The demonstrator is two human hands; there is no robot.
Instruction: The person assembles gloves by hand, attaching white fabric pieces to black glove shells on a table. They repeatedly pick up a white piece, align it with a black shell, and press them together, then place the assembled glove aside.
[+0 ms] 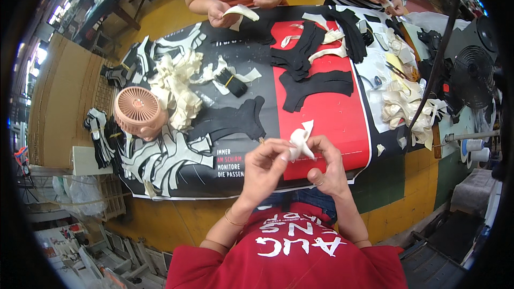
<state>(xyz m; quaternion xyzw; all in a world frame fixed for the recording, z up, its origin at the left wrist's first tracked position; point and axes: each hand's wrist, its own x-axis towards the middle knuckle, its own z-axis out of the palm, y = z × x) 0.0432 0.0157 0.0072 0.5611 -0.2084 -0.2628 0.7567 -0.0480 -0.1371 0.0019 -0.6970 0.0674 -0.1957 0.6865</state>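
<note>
Cream fabric piece [301,144]: pinched by left hand [265,168]; right hand [330,168] half-open beside it. Handling seemed underway; next move likely needed steady pinching.

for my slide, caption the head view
Left hand pinching twisted white cloth beside the right hand, above a red printed panel.

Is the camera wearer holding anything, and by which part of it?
The left hand holds a white fabric piece by its left side. Whether the right hand also grips it cannot be told.
</note>
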